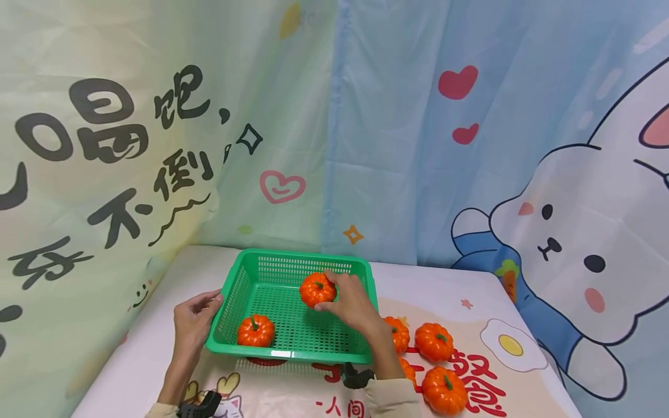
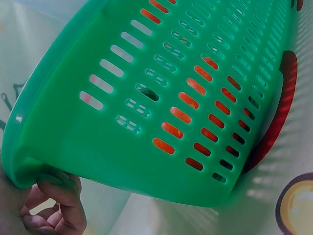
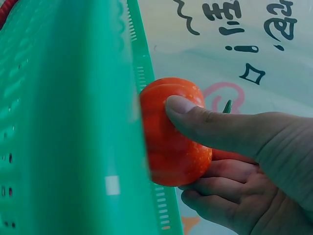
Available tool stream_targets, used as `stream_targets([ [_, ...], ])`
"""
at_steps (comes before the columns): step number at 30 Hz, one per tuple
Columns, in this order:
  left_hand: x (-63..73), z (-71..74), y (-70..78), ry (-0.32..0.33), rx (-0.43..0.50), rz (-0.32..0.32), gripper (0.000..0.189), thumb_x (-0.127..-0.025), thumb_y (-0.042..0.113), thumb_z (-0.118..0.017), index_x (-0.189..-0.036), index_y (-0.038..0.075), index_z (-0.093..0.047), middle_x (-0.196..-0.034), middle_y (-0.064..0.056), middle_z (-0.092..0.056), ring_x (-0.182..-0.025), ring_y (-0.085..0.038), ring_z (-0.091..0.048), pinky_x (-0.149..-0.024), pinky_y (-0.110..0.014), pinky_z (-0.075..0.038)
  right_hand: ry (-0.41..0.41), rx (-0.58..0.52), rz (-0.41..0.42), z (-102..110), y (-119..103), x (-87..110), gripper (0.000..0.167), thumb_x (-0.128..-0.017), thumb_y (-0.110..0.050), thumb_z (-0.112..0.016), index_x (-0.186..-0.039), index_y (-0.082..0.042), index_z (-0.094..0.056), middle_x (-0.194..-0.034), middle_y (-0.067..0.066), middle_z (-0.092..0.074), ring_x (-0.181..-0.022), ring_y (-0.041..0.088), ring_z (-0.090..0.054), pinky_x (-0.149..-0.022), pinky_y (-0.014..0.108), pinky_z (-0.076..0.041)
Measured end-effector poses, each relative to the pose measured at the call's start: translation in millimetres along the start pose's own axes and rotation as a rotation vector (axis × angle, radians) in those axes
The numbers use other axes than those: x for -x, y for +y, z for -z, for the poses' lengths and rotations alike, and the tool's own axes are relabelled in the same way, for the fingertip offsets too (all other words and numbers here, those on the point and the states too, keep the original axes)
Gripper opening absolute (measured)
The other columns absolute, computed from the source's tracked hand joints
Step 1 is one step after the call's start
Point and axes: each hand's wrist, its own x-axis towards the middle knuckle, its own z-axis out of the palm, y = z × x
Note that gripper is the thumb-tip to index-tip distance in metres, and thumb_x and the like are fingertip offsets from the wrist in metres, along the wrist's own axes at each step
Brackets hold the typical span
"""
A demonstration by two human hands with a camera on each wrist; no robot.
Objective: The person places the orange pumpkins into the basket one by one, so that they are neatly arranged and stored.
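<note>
A small orange pumpkin (image 1: pixel 317 290) with a green stem is gripped by my right hand (image 1: pixel 355 299) over the green basket (image 1: pixel 292 355), thumb on one side and fingers on the other. In the right wrist view the thumb presses the front of the pumpkin (image 3: pixel 176 137), and the near basket wall hides part of it. A second pumpkin (image 1: pixel 255 331) sits in the basket's near left corner. My left hand (image 1: pixel 195 319) holds the basket's left rim; in the left wrist view its fingers (image 2: pixel 63 200) curl beneath the rim.
Several more pumpkins (image 1: pixel 444 390) lie on the table to the right of the basket, partly behind my right forearm. The table (image 1: pixel 413 284) has a printed cover with a fried egg picture. Printed curtains (image 1: pixel 381 145) stand close behind and to the left.
</note>
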Motion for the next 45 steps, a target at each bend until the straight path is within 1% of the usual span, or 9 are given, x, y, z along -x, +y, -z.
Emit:
stream_targets([
  [6,-2.3,-0.8,-1.4,-0.018,0.029,-0.011,0.032,-0.108,0.018,-0.071,-0.131,-0.004,-0.076,-0.112,-0.023,-0.079,-0.076,-0.002,-0.066,-0.070,-0.015,-0.056,-0.023,0.008,0.028,-2.4,-5.6,-5.9,0.079,-0.090,-0.015,-0.091,-0.155,0.009,-0.053,-0.129,0.019,-0.077,-0.110,0.029,-0.073,-0.090,0.043,-0.064],
  [10,-3.9,-0.9,-3.6,-0.017,0.034,-0.005,0.032,-0.108,0.019,-0.071,-0.131,-0.003,-0.076,-0.111,-0.021,-0.079,-0.076,-0.003,-0.065,-0.070,-0.015,-0.055,-0.037,0.019,0.034,-3.7,-10.8,-11.5,0.077,-0.090,-0.015,-0.091,-0.154,0.008,-0.055,-0.129,0.017,-0.076,-0.110,0.028,-0.072,-0.090,0.043,-0.063],
  [17,-6.7,-1.3,-4.7,-0.015,0.043,-0.006,0.032,-0.107,0.020,-0.072,-0.130,-0.002,-0.077,-0.108,-0.018,-0.078,-0.078,-0.004,-0.064,-0.071,-0.016,-0.054,-0.063,0.028,0.084,-5.0,-18.9,-25.6,0.059,-0.088,-0.014,-0.092,-0.141,-0.001,-0.069,-0.119,0.009,-0.078,-0.099,0.021,-0.071,-0.087,0.037,-0.061],
  [20,-6.4,-1.1,-3.9,-0.016,0.045,-0.009,0.032,-0.108,0.020,-0.072,-0.130,-0.002,-0.077,-0.108,-0.018,-0.078,-0.077,-0.005,-0.065,-0.071,-0.016,-0.054,-0.075,0.048,0.097,-6.2,-21.5,-30.2,0.056,-0.089,-0.016,-0.092,-0.139,-0.003,-0.070,-0.116,0.008,-0.079,-0.096,0.019,-0.070,-0.085,0.036,-0.060],
  [24,-5.7,-0.7,-3.5,-0.017,0.049,-0.012,0.032,-0.107,0.020,-0.072,-0.130,-0.002,-0.077,-0.107,-0.019,-0.078,-0.076,-0.004,-0.065,-0.070,-0.016,-0.055,-0.094,0.061,0.088,-7.8,-25.7,-34.0,0.064,-0.090,-0.019,-0.092,-0.146,-0.001,-0.066,-0.116,0.008,-0.079,-0.095,0.017,-0.067,-0.086,0.036,-0.059],
  [27,-5.2,0.2,-4.1,-0.017,0.050,-0.015,0.032,-0.107,0.020,-0.072,-0.130,-0.002,-0.077,-0.107,-0.019,-0.078,-0.074,-0.004,-0.065,-0.069,-0.016,-0.055,-0.107,0.057,0.098,-9.9,-29.0,-37.2,0.064,-0.090,-0.020,-0.092,-0.146,-0.001,-0.066,-0.112,0.007,-0.080,-0.090,0.016,-0.066,-0.084,0.035,-0.059],
  [32,-4.4,2.0,-4.5,-0.022,0.058,-0.014,0.032,-0.107,0.019,-0.072,-0.130,-0.003,-0.077,-0.106,-0.020,-0.079,-0.073,-0.004,-0.066,-0.068,-0.017,-0.056,-0.129,0.051,0.124,-13.6,-33.5,-43.6,0.053,-0.090,-0.019,-0.092,-0.137,-0.004,-0.072,-0.107,0.004,-0.079,-0.086,0.013,-0.066,-0.081,0.031,-0.058],
  [38,-5.5,1.8,-4.4,-0.019,0.067,-0.016,0.031,-0.107,0.018,-0.073,-0.129,-0.003,-0.077,-0.106,-0.019,-0.079,-0.076,-0.004,-0.065,-0.068,-0.017,-0.055,-0.135,0.054,0.142,-16.7,-35.7,-52.8,0.058,-0.089,-0.016,-0.093,-0.140,-0.002,-0.070,-0.110,0.008,-0.079,-0.088,0.016,-0.068,-0.081,0.031,-0.059],
  [45,-6.4,2.1,-5.8,-0.018,0.047,-0.001,0.031,-0.107,0.020,-0.072,-0.130,-0.001,-0.078,-0.108,-0.018,-0.078,-0.082,-0.006,-0.064,-0.069,-0.018,-0.054,-0.171,0.047,0.153,-19.7,-38.1,-61.7,0.059,-0.088,-0.012,-0.093,-0.141,-0.002,-0.069,-0.121,0.012,-0.079,-0.099,0.021,-0.073,-0.085,0.033,-0.062],
])
